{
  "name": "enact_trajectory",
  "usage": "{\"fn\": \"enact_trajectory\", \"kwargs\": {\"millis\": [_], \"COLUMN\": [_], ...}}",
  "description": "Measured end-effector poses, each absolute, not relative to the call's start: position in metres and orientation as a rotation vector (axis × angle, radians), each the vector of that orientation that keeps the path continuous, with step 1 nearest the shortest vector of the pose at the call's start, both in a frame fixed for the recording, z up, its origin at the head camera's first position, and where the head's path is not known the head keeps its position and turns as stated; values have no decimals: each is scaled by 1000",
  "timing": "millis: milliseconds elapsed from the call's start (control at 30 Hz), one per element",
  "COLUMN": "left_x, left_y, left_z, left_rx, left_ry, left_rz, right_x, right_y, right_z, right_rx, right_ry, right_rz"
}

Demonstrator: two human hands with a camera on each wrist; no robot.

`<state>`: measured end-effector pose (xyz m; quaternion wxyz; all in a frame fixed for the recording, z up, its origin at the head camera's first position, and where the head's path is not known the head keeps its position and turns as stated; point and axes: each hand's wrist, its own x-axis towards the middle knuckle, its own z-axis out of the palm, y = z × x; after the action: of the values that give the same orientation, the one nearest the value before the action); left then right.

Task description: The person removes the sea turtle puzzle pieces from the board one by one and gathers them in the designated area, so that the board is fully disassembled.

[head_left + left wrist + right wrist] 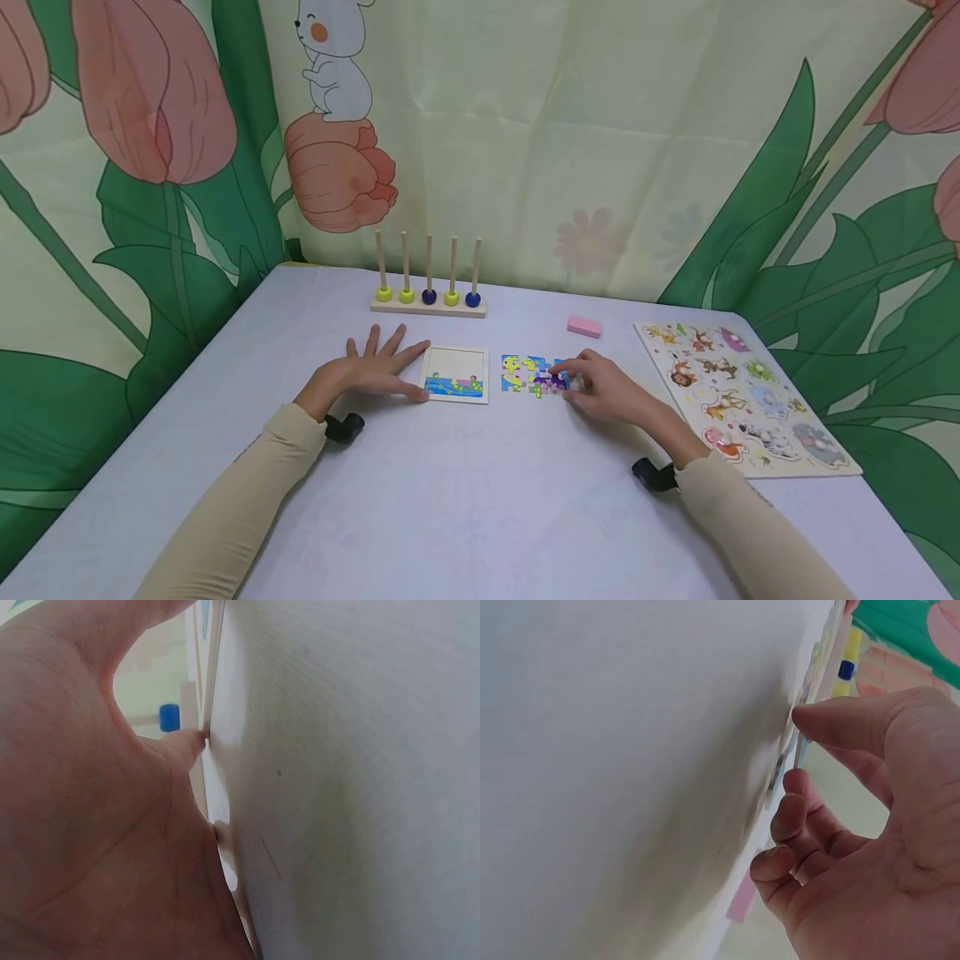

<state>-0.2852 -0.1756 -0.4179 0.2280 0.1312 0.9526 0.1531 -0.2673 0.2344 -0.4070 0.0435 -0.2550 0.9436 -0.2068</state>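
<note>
My left hand (369,372) lies with fingers spread at the left side of a small square puzzle tray (456,362). Its thumb and index fingertip touch the tray's edge; a strip of blue, green and pink pieces (453,387) fills the bottom of the tray. To the right of the tray, my right hand (606,392) is at the right end of a group of loose jigsaw pieces (513,364) in yellow, blue and purple. In the right wrist view, the thumb and a fingertip pinch a thin puzzle piece (799,752) standing on edge.
Behind the tray stands a wooden peg rack (429,308) with yellow and dark blue beads on its upright pegs. A pink eraser-like block (584,326) lies behind the loose pieces. An animal puzzle board (693,400) lies at the right, beside the right forearm.
</note>
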Motion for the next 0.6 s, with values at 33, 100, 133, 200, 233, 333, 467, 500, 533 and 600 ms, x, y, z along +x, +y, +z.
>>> {"fn": "enact_trajectory", "kwargs": {"millis": [33,100,133,200,233,333,467,500,533,600], "left_x": [-285,-284,-285,-286,-287,-290,-290,-290,-290,-290], "left_y": [-176,-175,-175,-176,-176,-177,-176,-176,-176,-176], "left_z": [-418,-416,-418,-419,-421,-424,-423,-423,-423,-423], "left_rx": [361,363,358,358,357,358,357,353,348,346], "left_ry": [2625,2626,2626,2626,2628,2631,2631,2630,2630,2631], "left_rz": [421,426,422,420,412,407,410,408,412,412], "right_x": [-267,-267,-267,-268,-268,-268,-269,-269,-270,-271], "right_y": [236,240,241,243,243,244,243,243,243,243], "right_z": [-407,-408,-408,-407,-407,-406,-405,-405,-405,-405], "right_rx": [-781,-773,-768,-775,-776,-771,-779,-783,-785,-789], "right_ry": [2884,2888,2888,2883,2881,2870,2851,2847,2842,2829], "right_rz": [-626,-615,-611,-607,-604,-605,-604,-605,-604,-603]}}
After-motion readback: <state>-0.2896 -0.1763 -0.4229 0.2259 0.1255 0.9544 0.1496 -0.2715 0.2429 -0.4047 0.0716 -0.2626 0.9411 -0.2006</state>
